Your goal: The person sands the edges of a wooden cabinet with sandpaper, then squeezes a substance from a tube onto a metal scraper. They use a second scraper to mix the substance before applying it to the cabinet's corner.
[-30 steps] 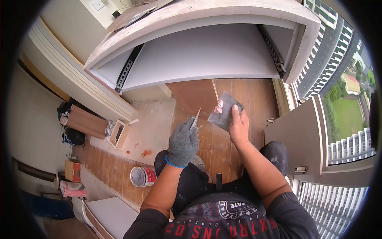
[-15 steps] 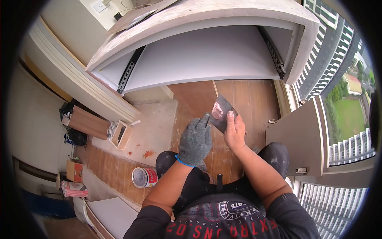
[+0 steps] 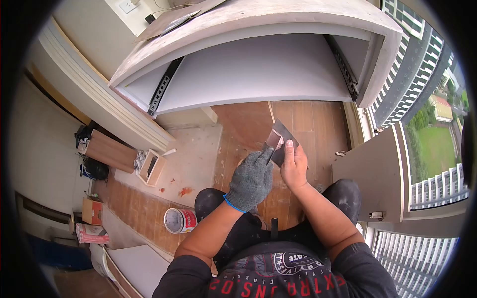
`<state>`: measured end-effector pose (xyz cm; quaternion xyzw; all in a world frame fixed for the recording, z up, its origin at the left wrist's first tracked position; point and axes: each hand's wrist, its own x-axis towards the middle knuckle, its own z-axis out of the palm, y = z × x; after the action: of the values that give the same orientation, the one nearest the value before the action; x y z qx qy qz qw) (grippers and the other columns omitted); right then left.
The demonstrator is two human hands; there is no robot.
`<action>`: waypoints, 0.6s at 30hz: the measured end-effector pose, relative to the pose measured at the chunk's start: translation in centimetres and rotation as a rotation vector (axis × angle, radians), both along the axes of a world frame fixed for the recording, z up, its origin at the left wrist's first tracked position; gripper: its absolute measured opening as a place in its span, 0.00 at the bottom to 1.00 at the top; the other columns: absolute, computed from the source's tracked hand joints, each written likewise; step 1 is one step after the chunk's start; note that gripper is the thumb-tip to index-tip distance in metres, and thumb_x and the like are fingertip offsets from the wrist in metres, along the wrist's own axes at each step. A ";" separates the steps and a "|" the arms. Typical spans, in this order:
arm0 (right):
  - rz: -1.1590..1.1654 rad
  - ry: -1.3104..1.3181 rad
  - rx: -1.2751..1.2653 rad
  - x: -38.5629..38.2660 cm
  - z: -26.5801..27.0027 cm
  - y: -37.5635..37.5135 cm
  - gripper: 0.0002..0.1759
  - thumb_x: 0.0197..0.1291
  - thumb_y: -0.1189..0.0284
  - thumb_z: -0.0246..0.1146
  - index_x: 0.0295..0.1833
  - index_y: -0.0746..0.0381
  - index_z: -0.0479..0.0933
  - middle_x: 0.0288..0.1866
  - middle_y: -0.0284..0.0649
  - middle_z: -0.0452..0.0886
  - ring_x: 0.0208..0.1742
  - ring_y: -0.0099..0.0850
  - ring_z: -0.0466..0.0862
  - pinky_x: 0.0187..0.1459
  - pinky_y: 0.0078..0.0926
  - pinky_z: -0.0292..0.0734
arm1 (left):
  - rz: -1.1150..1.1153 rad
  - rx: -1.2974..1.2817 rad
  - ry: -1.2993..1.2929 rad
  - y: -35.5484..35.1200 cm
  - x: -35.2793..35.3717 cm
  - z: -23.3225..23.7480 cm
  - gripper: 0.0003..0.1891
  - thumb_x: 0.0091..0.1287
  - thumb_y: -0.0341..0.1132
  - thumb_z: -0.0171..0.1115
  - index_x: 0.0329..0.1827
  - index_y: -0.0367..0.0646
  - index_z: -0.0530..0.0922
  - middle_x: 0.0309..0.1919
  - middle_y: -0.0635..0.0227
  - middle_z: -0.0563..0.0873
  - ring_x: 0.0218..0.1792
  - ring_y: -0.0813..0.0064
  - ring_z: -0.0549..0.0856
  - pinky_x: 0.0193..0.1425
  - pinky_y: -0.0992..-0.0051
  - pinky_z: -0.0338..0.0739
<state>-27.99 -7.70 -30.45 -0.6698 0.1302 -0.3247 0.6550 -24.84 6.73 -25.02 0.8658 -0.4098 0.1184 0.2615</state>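
My right hand [image 3: 295, 166] grips a dark, flat putty spreader [image 3: 287, 130], its thumb lying on the face. A smear of pinkish putty [image 3: 280, 141] sits on that spreader. My left hand [image 3: 251, 181], in a grey knit glove with a blue cuff, is closed around a second thin blade [image 3: 274, 138], whose grip is mostly hidden by the fingers. This blade meets the putty on the right-hand plate. Both hands are above the floor between my knees, in front of the cabinet.
Ahead stands a whitish cabinet [image 3: 248, 31] with an open drawer bay and black drawer slides [image 3: 165, 85]. An open paint can [image 3: 181, 220] is by my left knee. A small wooden box [image 3: 151, 169] lies farther left. At right, a cabinet door panel [image 3: 370, 171] stands by the window.
My left hand has moved right and slightly up, bringing its blade onto the putty. The putty now sits farther right on the plate. My right hand has barely shifted.
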 end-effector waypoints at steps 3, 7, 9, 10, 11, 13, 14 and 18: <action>0.000 -0.023 -0.011 0.2 -0.8 0.1 0.21 0.81 0.60 0.50 0.56 0.67 0.79 0.43 0.45 0.87 0.44 0.37 0.84 0.50 0.33 0.77 | 0.010 -0.041 -0.024 0.2 0.2 0.2 0.21 0.71 0.33 0.60 0.65 0.34 0.76 0.47 0.46 0.84 0.50 0.47 0.83 0.55 0.57 0.79; 0.051 0.018 0.027 0.0 -0.5 -0.3 0.21 0.81 0.61 0.49 0.56 0.67 0.79 0.42 0.45 0.86 0.44 0.36 0.84 0.50 0.32 0.77 | -0.006 -0.043 -0.123 0.2 0.8 -0.4 0.18 0.72 0.33 0.59 0.62 0.34 0.78 0.48 0.46 0.85 0.50 0.47 0.82 0.56 0.56 0.78; 0.035 -0.016 0.010 0.1 -0.6 -0.2 0.21 0.81 0.61 0.49 0.56 0.67 0.79 0.44 0.45 0.86 0.45 0.35 0.84 0.51 0.32 0.77 | -0.011 -0.083 -0.116 1.0 1.2 0.1 0.16 0.72 0.32 0.58 0.60 0.35 0.79 0.50 0.47 0.85 0.51 0.47 0.82 0.57 0.56 0.78; 0.025 -0.037 -0.004 0.3 -0.6 -0.4 0.21 0.81 0.61 0.49 0.56 0.67 0.80 0.45 0.44 0.86 0.46 0.34 0.84 0.51 0.31 0.77 | -0.019 -0.106 -0.081 1.4 1.6 0.5 0.16 0.72 0.32 0.58 0.59 0.35 0.80 0.51 0.48 0.85 0.51 0.47 0.83 0.58 0.56 0.78; 0.088 -0.054 0.121 0.7 -0.8 -0.8 0.21 0.81 0.61 0.49 0.57 0.66 0.79 0.47 0.44 0.86 0.48 0.34 0.83 0.52 0.32 0.78 | -0.027 -0.129 -0.045 1.7 1.9 0.7 0.15 0.72 0.31 0.58 0.58 0.35 0.80 0.52 0.48 0.85 0.51 0.48 0.83 0.58 0.56 0.78; 0.215 -0.084 0.385 1.2 -1.3 -1.1 0.20 0.81 0.61 0.49 0.59 0.66 0.77 0.51 0.43 0.85 0.51 0.34 0.83 0.54 0.32 0.78 | -0.136 -0.139 -0.203 2.1 2.6 0.8 0.14 0.71 0.30 0.60 0.58 0.36 0.81 0.53 0.49 0.85 0.52 0.49 0.83 0.58 0.56 0.78; 0.277 -0.077 0.584 1.3 -1.2 -1.2 0.20 0.81 0.61 0.49 0.61 0.66 0.76 0.53 0.43 0.84 0.53 0.33 0.83 0.55 0.33 0.79 | -0.186 -0.141 -0.284 2.5 2.7 0.8 0.14 0.70 0.29 0.61 0.57 0.36 0.81 0.54 0.50 0.85 0.52 0.49 0.83 0.58 0.56 0.78; 0.416 -0.049 1.043 1.8 -0.7 -1.7 0.21 0.80 0.62 0.50 0.66 0.65 0.70 0.58 0.43 0.81 0.57 0.34 0.83 0.59 0.35 0.80 | -0.140 -0.173 -0.270 2.3 1.6 0.0 0.16 0.67 0.26 0.64 0.58 0.37 0.81 0.55 0.50 0.85 0.51 0.49 0.84 0.57 0.57 0.79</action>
<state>-26.20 -9.45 -31.18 -0.2612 0.1233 -0.0966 0.9525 -23.24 9.04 -25.01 0.7857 -0.4889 0.2499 0.2850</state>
